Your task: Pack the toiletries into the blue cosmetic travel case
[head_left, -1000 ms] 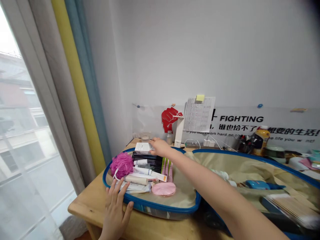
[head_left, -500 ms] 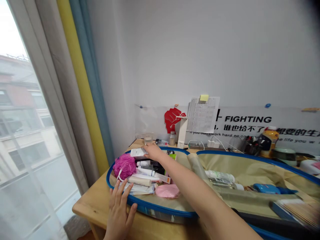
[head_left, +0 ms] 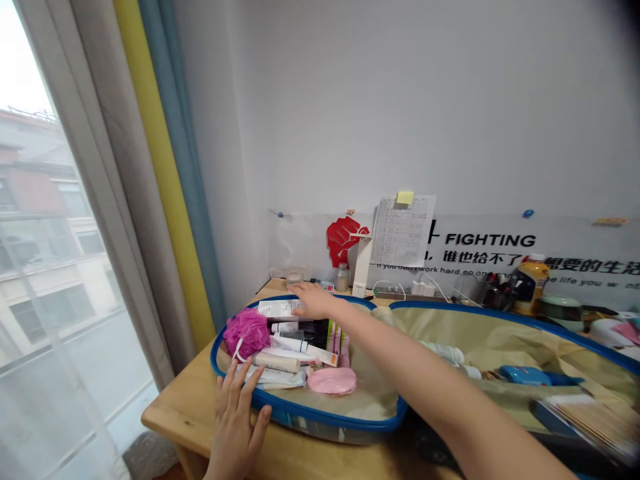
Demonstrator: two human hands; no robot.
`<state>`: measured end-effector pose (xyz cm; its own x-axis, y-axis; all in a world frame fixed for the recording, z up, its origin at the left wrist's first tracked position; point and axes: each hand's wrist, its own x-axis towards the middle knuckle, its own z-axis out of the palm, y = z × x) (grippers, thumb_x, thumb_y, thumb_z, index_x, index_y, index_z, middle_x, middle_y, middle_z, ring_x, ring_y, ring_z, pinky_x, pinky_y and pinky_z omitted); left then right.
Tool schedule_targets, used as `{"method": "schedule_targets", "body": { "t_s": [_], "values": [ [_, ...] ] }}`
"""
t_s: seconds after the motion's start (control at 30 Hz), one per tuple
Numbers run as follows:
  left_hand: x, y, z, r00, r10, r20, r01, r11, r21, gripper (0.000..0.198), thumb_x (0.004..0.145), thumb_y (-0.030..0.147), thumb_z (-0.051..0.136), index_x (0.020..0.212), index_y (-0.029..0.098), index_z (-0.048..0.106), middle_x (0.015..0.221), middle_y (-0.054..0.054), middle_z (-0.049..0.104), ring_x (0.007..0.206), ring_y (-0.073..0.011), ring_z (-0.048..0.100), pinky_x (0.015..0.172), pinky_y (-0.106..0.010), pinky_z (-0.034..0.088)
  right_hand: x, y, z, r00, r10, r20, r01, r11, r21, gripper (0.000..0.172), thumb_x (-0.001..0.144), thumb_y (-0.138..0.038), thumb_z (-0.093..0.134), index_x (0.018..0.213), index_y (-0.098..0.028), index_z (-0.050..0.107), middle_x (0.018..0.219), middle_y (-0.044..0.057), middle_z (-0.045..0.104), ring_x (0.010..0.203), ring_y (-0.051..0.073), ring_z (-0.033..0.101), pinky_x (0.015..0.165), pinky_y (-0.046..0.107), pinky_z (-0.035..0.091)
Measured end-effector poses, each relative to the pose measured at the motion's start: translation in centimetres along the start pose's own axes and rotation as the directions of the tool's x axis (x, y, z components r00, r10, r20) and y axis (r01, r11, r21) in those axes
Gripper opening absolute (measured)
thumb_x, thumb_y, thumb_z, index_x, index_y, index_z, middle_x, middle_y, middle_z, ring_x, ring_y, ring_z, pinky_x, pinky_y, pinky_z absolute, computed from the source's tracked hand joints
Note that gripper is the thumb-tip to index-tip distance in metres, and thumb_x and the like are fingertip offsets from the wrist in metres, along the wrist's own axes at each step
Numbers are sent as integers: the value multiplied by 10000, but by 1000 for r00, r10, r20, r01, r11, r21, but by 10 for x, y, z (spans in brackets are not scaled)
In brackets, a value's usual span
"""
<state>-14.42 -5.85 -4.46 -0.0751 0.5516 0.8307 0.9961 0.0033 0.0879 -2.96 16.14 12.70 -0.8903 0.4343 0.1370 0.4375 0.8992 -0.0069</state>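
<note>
An open suitcase with a blue rim (head_left: 325, 419) lies on the wooden desk. Spread flat, my left hand (head_left: 237, 410) rests at its front left edge, fingertips near a white packet (head_left: 275, 378) and a beige tube (head_left: 277, 361). My right hand (head_left: 316, 301) reaches to the back of the left half, its fingers stretched over the right end of a white box (head_left: 276, 309). Around these lie a magenta bath puff (head_left: 247, 333), white tubes (head_left: 290, 343), a black item (head_left: 314, 331), pink-and-green packs (head_left: 337, 340) and a pink oval case (head_left: 332, 381).
In the suitcase's right half are a clear bottle (head_left: 445, 352), a blue item (head_left: 525, 375) and a blurred stack (head_left: 595, 417). Behind stand a small jar (head_left: 342, 277), a white lamp (head_left: 362, 267), a power strip (head_left: 390, 293) and an orange bottle (head_left: 532, 285). Curtains (head_left: 175, 200) hang left.
The white box now lies lower and flatter at the back of the suitcase. My right hand has shifted slightly right along it, its fingers straighter. My left hand has stayed at the edge.
</note>
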Motion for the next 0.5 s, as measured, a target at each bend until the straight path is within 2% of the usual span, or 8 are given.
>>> {"method": "schedule_targets", "body": {
  "t_s": [0.1,0.17,0.23,0.37,0.43,0.5],
  "values": [
    [0,-1,0,1000,1,4,-1,1000,3,519,906,288,421,1408,204,319,1415,-138,398,1429,-263,169,1157,-498,110,-37,18,-39,999,18,35,-20,998,59,504,882,-383,548,1341,-192,464,1410,112,456,1259,243,459,1046,452,367],
    [0,-1,0,1000,1,6,-1,1000,-2,526,906,296,424,1413,209,315,1409,-137,405,1427,-271,176,1154,-505,118,-72,33,-60,995,46,86,-54,994,96,448,886,-387,514,1296,-208,522,1355,99,526,1216,224,503,1024,370,385],
    [0,-2,0,1000,0,6,0,1000,-8,533,907,302,421,1420,219,304,1405,-136,410,1427,-281,180,1148,-516,131,-114,48,-72,982,90,166,-111,986,124,407,880,-408,487,1214,-201,591,1239,89,616,1100,218,581,939,336,438],
    [1,-1,-1,1000,-1,0,1,1000,-14,529,912,300,410,1423,230,295,1405,-135,406,1427,-282,181,1148,-525,129,-203,70,-71,904,199,378,-264,956,130,329,775,-346,563,1025,-172,686,971,73,710,866,209,660,769,315,493],
    [0,-1,0,1000,-6,3,6,1000,-17,522,913,303,407,1418,226,302,1406,-136,407,1425,-284,189,1150,-528,129,-242,78,-62,850,266,455,-350,930,110,352,667,-300,636,984,-164,708,940,78,718,848,226,670,748,321,503],
    [-1,-1,1,1000,-14,1,14,1000,-18,518,913,315,406,1414,225,309,1406,-135,410,1422,-294,197,1149,-540,134,-276,83,-49,803,346,485,-441,892,93,440,558,-267,691,992,-204,719,980,63,720,890,230,674,768,315,511]
  ]
}}
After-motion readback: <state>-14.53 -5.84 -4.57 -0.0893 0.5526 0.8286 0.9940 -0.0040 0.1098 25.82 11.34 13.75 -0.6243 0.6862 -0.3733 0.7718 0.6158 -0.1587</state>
